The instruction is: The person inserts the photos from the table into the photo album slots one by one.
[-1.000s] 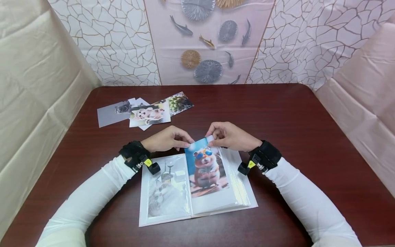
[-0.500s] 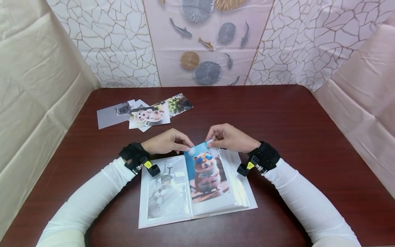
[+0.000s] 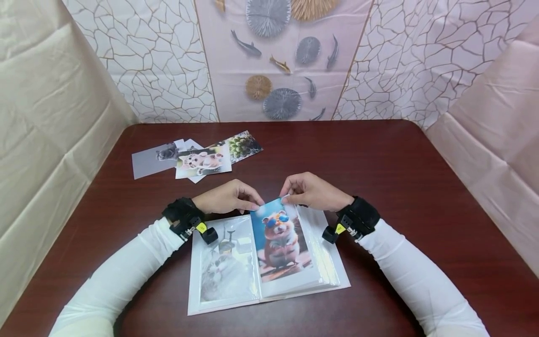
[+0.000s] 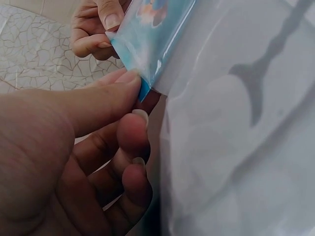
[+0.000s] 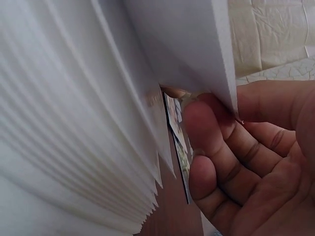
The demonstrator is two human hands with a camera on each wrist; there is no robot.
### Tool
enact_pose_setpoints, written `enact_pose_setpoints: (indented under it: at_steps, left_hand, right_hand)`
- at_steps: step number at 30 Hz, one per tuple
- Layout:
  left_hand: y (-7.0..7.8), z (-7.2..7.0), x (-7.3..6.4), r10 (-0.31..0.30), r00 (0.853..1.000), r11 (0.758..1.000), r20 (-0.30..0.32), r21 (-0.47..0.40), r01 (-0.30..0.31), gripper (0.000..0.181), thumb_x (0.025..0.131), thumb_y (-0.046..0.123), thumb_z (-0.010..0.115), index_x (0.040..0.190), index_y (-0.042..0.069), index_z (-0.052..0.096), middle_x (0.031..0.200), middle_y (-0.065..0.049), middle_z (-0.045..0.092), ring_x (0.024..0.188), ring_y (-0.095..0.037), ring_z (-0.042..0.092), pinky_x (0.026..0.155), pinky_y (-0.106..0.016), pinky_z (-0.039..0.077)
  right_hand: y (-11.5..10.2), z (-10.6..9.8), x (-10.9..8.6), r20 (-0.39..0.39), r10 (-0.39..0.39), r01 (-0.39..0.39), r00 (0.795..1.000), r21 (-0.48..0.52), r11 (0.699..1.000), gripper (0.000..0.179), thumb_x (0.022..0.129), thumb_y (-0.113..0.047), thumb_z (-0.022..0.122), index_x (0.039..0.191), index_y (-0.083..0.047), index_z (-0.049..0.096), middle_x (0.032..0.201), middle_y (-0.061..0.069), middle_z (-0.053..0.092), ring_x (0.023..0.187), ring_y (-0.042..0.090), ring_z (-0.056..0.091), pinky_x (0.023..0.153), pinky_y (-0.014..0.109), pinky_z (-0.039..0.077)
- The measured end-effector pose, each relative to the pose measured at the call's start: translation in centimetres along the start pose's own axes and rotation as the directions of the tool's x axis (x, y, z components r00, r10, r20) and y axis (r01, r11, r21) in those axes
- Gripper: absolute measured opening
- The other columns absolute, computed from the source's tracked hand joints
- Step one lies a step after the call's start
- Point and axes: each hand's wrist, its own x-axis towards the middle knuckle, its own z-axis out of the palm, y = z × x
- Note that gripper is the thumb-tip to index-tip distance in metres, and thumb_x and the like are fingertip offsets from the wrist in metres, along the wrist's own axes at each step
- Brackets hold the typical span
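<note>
A hamster photo (image 3: 280, 243) with blue sunglasses lies mostly inside the clear sleeve of the right-hand page in an open white photo album (image 3: 194, 262). At its top left corner, my left hand (image 3: 229, 196) pinches the photo between thumb and index finger. The left wrist view shows this blue corner (image 4: 143, 90) poking out of the sleeve under the thumb. My right hand (image 3: 317, 192) pinches the photo's top right corner together with the page's upper edge. In the right wrist view, the thumb and fingers (image 5: 204, 123) close on the page (image 5: 197, 44), whose white back hides the photo.
Several loose photos (image 3: 204, 161) overlap at the table's back left. The left album page holds a pale picture (image 3: 229, 271) under glossy film. More white album pages (image 5: 74, 98) fan out beneath the right page. Fabric walls surround the dark table (image 3: 400, 187).
The hamster photo has slid down a little into its sleeve. Both hands have come slightly nearer with it, keeping hold of its top corners.
</note>
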Motion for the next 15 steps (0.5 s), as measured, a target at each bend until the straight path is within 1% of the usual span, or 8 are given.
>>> enact_pose_setpoints:
  at_steps: [5, 8, 15]
  left_hand:
    - [0.07, -0.11, -0.02, -0.002, 1.0, 1.0, -0.004, 0.013, 0.002, 0.018, 0.099, 0.012, 0.066, 0.114, 0.01, 0.076, 0.089, -0.005, 0.074, 0.071, -0.019, 0.064, 0.067, -0.029, 0.055]
    - [0.13, -0.13, -0.03, -0.005, 1.0, 1.0, 0.0, 0.012, 0.005, 0.018, 0.099, 0.012, 0.066, 0.114, 0.01, 0.076, 0.089, -0.004, 0.074, 0.073, -0.02, 0.066, 0.069, -0.03, 0.057]
    - [0.01, 0.04, -0.05, -0.004, 1.0, 1.0, 0.005, 0.004, 0.004, 0.018, 0.099, 0.012, 0.066, 0.113, 0.01, 0.076, 0.088, -0.003, 0.074, 0.071, -0.019, 0.065, 0.067, -0.03, 0.056]
  right_hand:
    - [-0.06, -0.01, 0.07, -0.002, -0.006, 0.006, 1.0, 0.001, 1.0, 0.008, 0.099, -0.008, 0.065, 0.104, -0.004, 0.069, 0.092, 0.008, 0.071, 0.079, 0.019, 0.061, 0.069, 0.024, 0.043]
    - [-0.04, -0.01, 0.11, -0.002, -0.001, 0.001, 1.0, 0.0, 1.0, 0.009, 0.099, -0.008, 0.065, 0.104, -0.003, 0.069, 0.095, 0.009, 0.072, 0.08, 0.017, 0.062, 0.07, 0.024, 0.045]
    - [-0.18, 0.15, 0.1, -0.022, 0.015, -0.016, 1.0, -0.038, 0.999, 0.008, 0.098, -0.008, 0.066, 0.101, -0.003, 0.071, 0.09, 0.009, 0.071, 0.078, 0.017, 0.058, 0.069, 0.023, 0.043]
